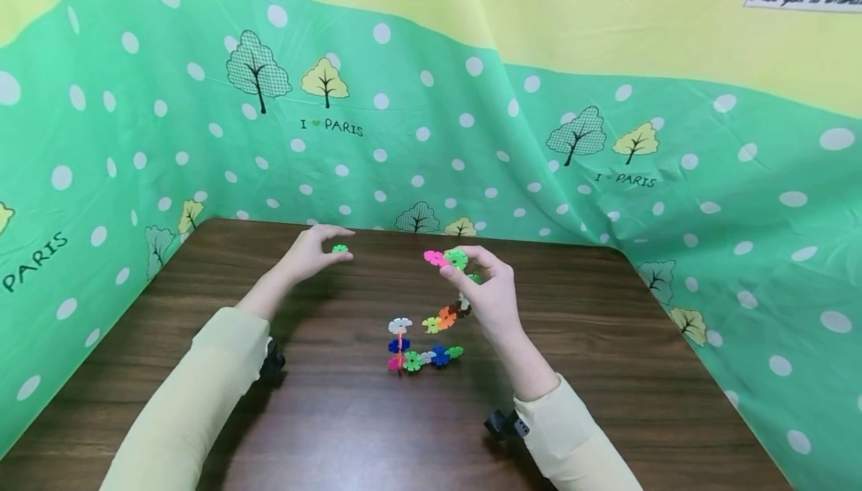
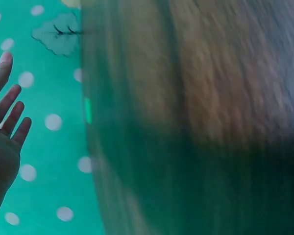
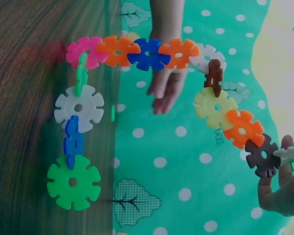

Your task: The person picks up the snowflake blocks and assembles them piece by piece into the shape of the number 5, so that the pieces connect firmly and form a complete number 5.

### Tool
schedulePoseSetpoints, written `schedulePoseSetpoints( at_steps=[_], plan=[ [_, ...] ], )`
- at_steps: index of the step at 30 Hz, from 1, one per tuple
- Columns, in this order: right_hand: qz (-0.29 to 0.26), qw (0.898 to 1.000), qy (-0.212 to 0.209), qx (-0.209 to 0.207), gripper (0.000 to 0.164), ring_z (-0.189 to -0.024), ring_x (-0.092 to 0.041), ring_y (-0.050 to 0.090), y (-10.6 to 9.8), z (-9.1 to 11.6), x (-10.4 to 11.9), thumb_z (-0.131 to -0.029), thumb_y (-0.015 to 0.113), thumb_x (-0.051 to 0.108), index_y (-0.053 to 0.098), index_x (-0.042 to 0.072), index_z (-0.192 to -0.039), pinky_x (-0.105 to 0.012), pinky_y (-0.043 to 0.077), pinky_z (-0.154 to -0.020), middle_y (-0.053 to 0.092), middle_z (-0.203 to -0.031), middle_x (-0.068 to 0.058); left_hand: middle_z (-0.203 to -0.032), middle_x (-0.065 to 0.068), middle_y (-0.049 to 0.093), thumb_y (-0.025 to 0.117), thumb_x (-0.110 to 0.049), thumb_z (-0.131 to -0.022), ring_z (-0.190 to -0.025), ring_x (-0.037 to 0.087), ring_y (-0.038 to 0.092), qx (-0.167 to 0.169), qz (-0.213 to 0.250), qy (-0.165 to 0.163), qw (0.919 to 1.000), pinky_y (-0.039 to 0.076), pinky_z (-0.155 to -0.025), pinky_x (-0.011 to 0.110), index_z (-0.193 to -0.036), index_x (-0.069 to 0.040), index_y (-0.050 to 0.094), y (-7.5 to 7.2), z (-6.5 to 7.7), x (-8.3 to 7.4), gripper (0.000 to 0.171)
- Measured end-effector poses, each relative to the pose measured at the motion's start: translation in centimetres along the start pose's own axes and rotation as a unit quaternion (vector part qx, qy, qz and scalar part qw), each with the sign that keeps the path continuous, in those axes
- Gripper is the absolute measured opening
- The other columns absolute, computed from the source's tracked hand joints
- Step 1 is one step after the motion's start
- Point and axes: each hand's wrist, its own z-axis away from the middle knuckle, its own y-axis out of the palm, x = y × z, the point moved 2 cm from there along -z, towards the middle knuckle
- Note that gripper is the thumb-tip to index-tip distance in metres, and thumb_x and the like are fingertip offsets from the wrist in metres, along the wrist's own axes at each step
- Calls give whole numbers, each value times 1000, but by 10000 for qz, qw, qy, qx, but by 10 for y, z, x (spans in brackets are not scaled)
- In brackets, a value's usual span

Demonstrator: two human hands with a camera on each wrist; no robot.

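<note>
My right hand [image 1: 494, 289] pinches one end of a chain of notched plastic discs, at a green disc [image 1: 456, 258] beside a pink disc [image 1: 435, 258]. From those fingers the linked discs run on through a black disc [image 3: 263, 154], an orange disc [image 3: 243, 129] and a yellow disc [image 3: 216, 107]. Past a blue disc [image 3: 149, 54] and a pink disc, the chain turns and ends at a green disc [image 3: 73, 182]. With fingers spread and thumb apart, my left hand [image 1: 311, 253] holds nothing. A loose green disc [image 2: 88, 110] lies near the table's far edge, by that hand.
The dark wooden table [image 1: 323, 431] ends at a green and yellow dotted curtain [image 1: 417, 117] that stands behind it and along both sides. Black wrist cameras [image 1: 505, 425] sit under both sleeves.
</note>
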Motion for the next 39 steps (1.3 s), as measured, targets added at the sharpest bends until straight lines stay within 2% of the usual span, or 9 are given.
schedulePoseSetpoints(
  at_steps=[3, 8, 10, 16, 22, 27, 34, 39],
  plan=[
    [-55, 10000, -49, 14, 19, -79, -15, 54, 0, 0, 2, -81, 73, 2, 67, -2, -98, -23, 46, -61, 67, -92, 1, -126, 12, 60, 74, -26, -82, -124, 31, 48, 208, -45, -137, 9997, 38, -102, 50, -125, -8, 61, 4, 1, 14, 48],
    [-121, 9997, -203, 77, 21, -90, -15, 57, 3, 1, 15, -81, 70, -5, 65, -8, -101, -27, 47, -71, 64, -102, -22, -132, 16, 55, 73, -21, -83, -128, 36, 44, 515, 52, -541, 9972, 36, -103, 53, -130, -4, 56, 6, 3, 30, 52],
    [-112, 9997, -195, 87, 21, -90, -15, 57, 4, 2, 21, -81, 69, -6, 64, -10, -101, -27, 47, -71, 63, -103, -26, -134, 17, 53, 73, -21, -83, -129, 37, 42, 644, 84, -699, 9954, 35, -104, 54, -132, -4, 53, 7, 5, 35, 55],
    [-110, 9999, -18, 80, 18, -85, -14, 56, 6, 4, 29, -81, 69, -6, 63, -9, -98, -24, 47, -66, 66, -97, -13, -136, 19, 50, 73, -23, -84, -129, 37, 42, 1020, 12, -873, 9910, 35, -104, 52, -136, -3, 48, 13, 9, 46, 61],
    [-109, 9999, 31, 55, 16, -83, -15, 54, 6, 4, 29, -82, 69, -5, 64, -7, -97, -23, 46, -64, 67, -94, -3, -136, 21, 49, 71, -20, -85, -130, 38, 40, 1181, -59, -860, 9892, 33, -106, 52, -135, 0, 48, 13, 12, 46, 58],
    [-68, 10000, 24, 64, 17, -83, -14, 54, 4, 3, 24, -82, 69, -3, 65, -6, -99, -23, 47, -63, 67, -93, 5, -123, 17, 60, 73, -16, -83, -121, 34, 49, 1143, 73, -868, 9896, 36, -103, 50, -124, -2, 57, 12, 10, 45, 46],
    [-98, 9999, 12, 55, 19, -83, -17, 54, 0, 0, 4, -82, 72, 4, 67, -1, -99, -24, 46, -63, 67, -95, 3, -101, 8, 69, 77, -12, -78, -107, 29, 58, 1009, 226, -884, 9907, 40, -99, 47, -105, -5, 68, 14, 7, 42, 30],
    [-112, 9999, -109, 65, 24, -80, -19, 54, -1, 1, 0, -81, 75, 14, 67, 1, -99, -24, 47, -62, 67, -95, 1, -105, 10, 68, 76, -12, -79, -112, 32, 55, 872, 123, -814, 9928, 39, -100, 50, -105, -5, 68, 17, 4, 40, 29]
  ],
)
